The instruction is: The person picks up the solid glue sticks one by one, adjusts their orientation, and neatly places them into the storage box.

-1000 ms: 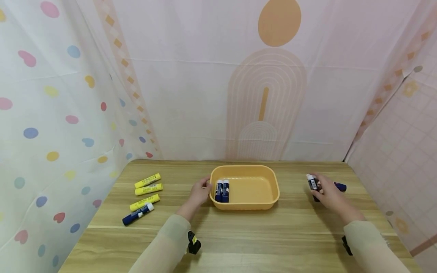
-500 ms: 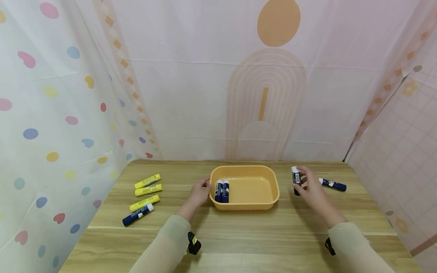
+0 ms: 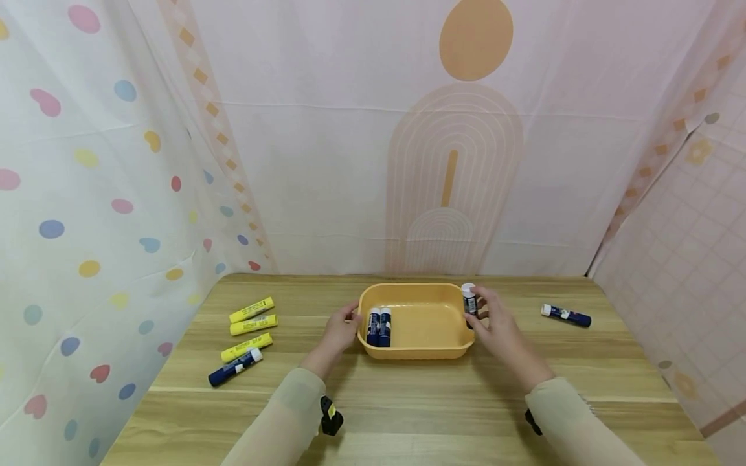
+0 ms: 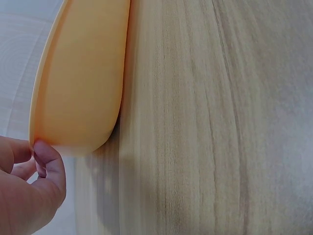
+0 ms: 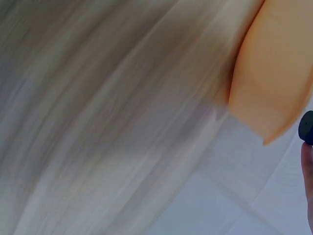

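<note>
My left hand (image 3: 340,329) pinches the left rim of a yellow-orange plastic tray (image 3: 416,353); the left wrist view shows the thumb (image 4: 51,161) against the tray's outer wall. Two dark blue glue sticks (image 3: 384,329) with white caps lie side by side inside, at its left end. My right hand (image 3: 497,327) holds another blue glue stick (image 3: 469,301), nearly upright with its white cap uppermost, at the tray's right rim. Only the dark end of that glue stick (image 5: 306,128) and part of a finger show in the right wrist view.
On the wooden table (image 3: 408,414), several yellow glue sticks (image 3: 254,323) and one blue glue stick (image 3: 236,367) lie at the left. A single blue glue stick (image 3: 566,315) lies at the right. Patterned curtains (image 3: 326,162) hang behind the table and along both sides.
My right hand has carried the blue glue stick leftward from the table's right side to the tray's right rim. The left hand and the tray have stayed in place.
</note>
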The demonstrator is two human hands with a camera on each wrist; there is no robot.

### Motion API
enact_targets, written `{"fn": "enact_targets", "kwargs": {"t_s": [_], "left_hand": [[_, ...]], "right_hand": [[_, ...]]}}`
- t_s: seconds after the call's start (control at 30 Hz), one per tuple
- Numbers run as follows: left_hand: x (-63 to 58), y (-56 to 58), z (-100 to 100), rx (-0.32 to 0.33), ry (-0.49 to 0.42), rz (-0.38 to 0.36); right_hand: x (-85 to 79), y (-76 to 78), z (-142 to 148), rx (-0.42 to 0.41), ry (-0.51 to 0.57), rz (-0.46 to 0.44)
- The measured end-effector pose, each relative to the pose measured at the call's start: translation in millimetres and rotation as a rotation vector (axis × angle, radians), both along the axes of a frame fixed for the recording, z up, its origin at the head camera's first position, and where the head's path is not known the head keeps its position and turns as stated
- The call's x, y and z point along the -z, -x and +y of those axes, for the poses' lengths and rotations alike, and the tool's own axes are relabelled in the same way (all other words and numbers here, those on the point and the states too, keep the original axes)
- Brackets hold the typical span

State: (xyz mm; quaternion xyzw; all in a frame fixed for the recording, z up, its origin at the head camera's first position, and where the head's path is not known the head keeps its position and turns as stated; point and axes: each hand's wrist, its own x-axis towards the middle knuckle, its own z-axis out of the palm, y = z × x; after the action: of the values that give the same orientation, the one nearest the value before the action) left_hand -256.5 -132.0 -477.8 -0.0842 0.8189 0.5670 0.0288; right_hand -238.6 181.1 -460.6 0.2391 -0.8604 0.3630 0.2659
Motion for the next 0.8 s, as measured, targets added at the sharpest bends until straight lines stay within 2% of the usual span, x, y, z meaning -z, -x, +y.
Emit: {"fn": "enact_targets", "kwargs": {"t_s": [0.17, 0.27, 0.5, 0.67, 0.8], "left_hand": [[-1.6, -1.3, 2, -0.002, -0.007, 0.007], [-1.6, -1.5, 2, -0.004, -0.008, 0.005], [-1.9, -2.1, 3, 0.000, 0.010, 0.035], [-1.5, -1.5, 2, 0.002, 0.008, 0.039], [0.6, 0.1, 1, -0.001, 0.005, 0.037]], "right_hand": [[1.8, 0.3, -20, -0.064, -0.052, 0.055], [1.8, 1.7, -32, -0.101, -0.045, 0.027], [-6.1, 4.6, -55, -0.081, 0.065, -0.270], [-11.9, 11.5, -70, -0.033, 0.127, -0.424], [-15.9, 16.6, -81, 0.025, 0.147, -0.601]]}}
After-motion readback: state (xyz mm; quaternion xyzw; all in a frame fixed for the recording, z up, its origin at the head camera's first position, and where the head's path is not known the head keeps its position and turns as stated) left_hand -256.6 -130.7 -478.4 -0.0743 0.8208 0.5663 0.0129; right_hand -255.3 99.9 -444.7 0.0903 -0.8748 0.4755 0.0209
